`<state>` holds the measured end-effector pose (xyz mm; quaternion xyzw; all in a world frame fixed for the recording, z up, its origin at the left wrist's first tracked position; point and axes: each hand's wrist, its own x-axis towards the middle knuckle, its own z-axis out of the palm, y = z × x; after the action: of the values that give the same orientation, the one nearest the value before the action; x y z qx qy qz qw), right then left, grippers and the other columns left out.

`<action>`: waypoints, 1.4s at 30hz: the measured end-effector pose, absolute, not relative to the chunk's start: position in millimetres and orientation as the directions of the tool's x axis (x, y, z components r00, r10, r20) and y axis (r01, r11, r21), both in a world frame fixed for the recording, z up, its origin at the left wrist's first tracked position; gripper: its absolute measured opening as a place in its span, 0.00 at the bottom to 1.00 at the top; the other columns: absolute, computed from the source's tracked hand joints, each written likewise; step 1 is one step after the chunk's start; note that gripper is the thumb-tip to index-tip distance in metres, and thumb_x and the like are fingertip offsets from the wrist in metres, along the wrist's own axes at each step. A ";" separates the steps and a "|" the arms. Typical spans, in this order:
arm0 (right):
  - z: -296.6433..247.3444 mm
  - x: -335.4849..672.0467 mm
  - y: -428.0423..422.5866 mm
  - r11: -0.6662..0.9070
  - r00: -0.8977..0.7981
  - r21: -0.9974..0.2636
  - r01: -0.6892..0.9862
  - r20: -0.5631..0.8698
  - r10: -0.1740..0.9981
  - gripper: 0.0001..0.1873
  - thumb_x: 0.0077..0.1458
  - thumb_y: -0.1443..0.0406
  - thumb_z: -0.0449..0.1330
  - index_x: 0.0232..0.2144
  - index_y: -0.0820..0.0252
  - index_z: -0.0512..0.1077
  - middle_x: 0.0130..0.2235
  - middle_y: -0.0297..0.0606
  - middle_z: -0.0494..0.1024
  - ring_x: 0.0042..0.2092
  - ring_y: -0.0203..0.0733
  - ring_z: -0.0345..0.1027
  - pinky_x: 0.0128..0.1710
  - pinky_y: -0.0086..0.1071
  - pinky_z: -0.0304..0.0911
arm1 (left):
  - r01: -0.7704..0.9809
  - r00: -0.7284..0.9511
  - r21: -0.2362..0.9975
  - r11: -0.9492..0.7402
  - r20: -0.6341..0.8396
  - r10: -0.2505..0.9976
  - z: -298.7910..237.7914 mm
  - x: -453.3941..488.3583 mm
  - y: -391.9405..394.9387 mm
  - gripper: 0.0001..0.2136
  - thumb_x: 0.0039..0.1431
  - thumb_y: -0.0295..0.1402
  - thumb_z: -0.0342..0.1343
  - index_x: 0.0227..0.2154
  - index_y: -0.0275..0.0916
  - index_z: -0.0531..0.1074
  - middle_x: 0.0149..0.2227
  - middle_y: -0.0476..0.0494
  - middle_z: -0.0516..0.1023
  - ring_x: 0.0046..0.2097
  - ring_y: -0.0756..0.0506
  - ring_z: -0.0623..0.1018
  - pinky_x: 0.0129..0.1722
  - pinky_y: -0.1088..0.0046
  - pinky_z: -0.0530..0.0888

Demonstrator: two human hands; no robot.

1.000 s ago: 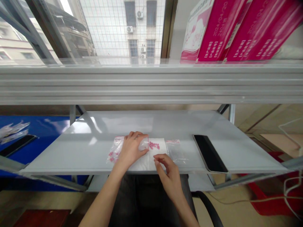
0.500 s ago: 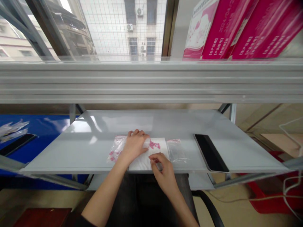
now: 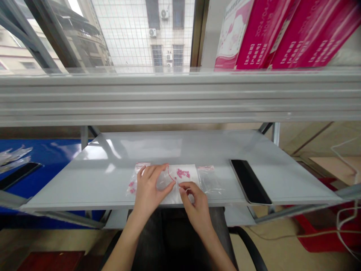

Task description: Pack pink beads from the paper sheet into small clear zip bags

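Observation:
My left hand (image 3: pixel 152 186) is raised over a white sheet (image 3: pixel 172 199), thumb and fingers spread in a C. A thin red cord (image 3: pixel 170 174) runs curved between its index fingertip and thumb tip, held there. A small pink bead (image 3: pixel 175 178) is by the cord's lower end. Close to that thumb, my right hand (image 3: pixel 196 199) has thumb and index finger curled nearly together; what they hold, if anything, is too small to make out. Several pink beads (image 3: pixel 183 173) lie in a cluster on the sheet, beyond the right fingertips.
A zip bag with pink pieces (image 3: pixel 132 184) lies left of the sheet, partly behind my left hand. Another clear zip bag (image 3: pixel 208 180) is on the right, then a phone (image 3: pixel 250 181). A grey shelf beam (image 3: pixel 180 99) crosses above the table (image 3: pixel 180 145), with pink boxes (image 3: pixel 262 37) on top.
My left hand has turned and drawn back toward me and left, its thumb now near my right fingertips. The red cord shows more plainly. My right hand has barely moved.

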<state>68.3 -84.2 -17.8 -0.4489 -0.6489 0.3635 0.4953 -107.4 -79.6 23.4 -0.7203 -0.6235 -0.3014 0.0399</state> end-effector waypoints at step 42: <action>20.9 73.6 -111.9 0.272 -0.335 -0.945 0.183 0.200 0.921 0.03 0.48 0.70 0.59 0.25 0.59 0.71 0.26 0.32 0.73 0.28 0.37 0.67 0.29 0.27 0.61 | 0.375 -0.175 0.866 -0.329 0.415 0.893 13.2 -76.5 -155.8 0.06 0.61 0.28 0.59 0.29 0.42 0.77 0.33 0.49 0.75 0.37 0.48 0.79 0.38 0.76 0.74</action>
<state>73.6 -111.9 20.9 -0.4041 -0.6830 0.4481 0.4115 -76.5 -155.8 13.2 -0.5982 -0.5300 -0.5539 -0.2335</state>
